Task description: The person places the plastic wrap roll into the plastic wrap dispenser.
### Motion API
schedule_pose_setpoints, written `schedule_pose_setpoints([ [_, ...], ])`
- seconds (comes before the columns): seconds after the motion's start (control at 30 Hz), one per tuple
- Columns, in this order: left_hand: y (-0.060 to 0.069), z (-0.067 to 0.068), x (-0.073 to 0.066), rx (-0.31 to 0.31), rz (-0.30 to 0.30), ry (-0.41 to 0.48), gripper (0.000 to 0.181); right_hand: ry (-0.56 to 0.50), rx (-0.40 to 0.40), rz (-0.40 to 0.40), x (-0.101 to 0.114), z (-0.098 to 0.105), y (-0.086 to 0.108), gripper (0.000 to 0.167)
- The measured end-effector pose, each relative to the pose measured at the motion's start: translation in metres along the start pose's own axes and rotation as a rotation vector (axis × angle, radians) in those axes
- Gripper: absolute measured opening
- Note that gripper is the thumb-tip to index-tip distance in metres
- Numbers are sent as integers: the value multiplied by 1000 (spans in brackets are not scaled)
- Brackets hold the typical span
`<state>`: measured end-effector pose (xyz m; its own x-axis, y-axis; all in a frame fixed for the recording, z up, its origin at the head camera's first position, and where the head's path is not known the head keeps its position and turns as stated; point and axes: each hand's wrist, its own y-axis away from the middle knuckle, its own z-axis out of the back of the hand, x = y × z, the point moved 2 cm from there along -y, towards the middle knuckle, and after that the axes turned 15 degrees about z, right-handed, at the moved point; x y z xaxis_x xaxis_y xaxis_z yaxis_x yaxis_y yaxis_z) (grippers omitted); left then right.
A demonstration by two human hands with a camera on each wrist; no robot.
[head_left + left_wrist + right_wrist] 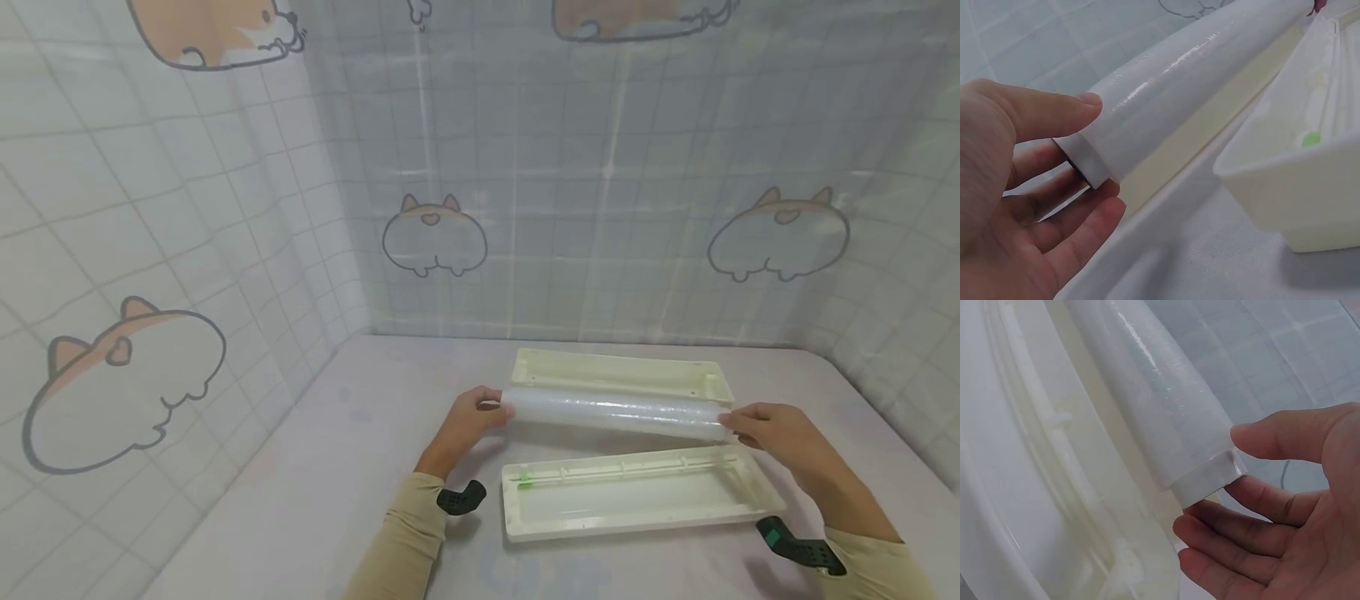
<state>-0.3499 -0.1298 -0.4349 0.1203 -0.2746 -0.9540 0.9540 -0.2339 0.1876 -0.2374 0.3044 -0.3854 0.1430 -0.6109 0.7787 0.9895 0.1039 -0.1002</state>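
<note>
A roll of cling film [615,412] is held level by its two ends, between two cream plastic trays. My left hand [468,421] grips its left end, thumb on the film and fingers under the core, as the left wrist view shows. At the other end my right hand [772,429] pinches the roll [1160,406] the same way, near the bare white core. The front tray [637,528], with a rail along its far side and a small green piece at its left, lies nearest me. Behind the roll lies the second tray [622,363], partly hidden by it.
Everything rests on a pale table [337,467]. A tiled curtain with cartoon dogs [435,237] encloses it at the back and sides. Dark wrist mounts [461,498] sit on both sleeves, the right one close to the front tray's corner.
</note>
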Motion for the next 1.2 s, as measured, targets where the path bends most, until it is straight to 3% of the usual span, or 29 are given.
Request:
schedule_pose_setpoints([
  [0.3,0,-2,-1,-14,-6,46,34,-34,-18,60,2,1,2,60],
  [0.6,0,-2,-1,-33,1,35,32,-85,-26,49,4,0,1,64],
  [0.97,4,-2,-10,-31,-27,33,33,-92,-49,57,6,0,2,69],
  [1.2,6,-3,-13,-62,-38,34,33,-120,-109,83,6,-2,1,64],
])
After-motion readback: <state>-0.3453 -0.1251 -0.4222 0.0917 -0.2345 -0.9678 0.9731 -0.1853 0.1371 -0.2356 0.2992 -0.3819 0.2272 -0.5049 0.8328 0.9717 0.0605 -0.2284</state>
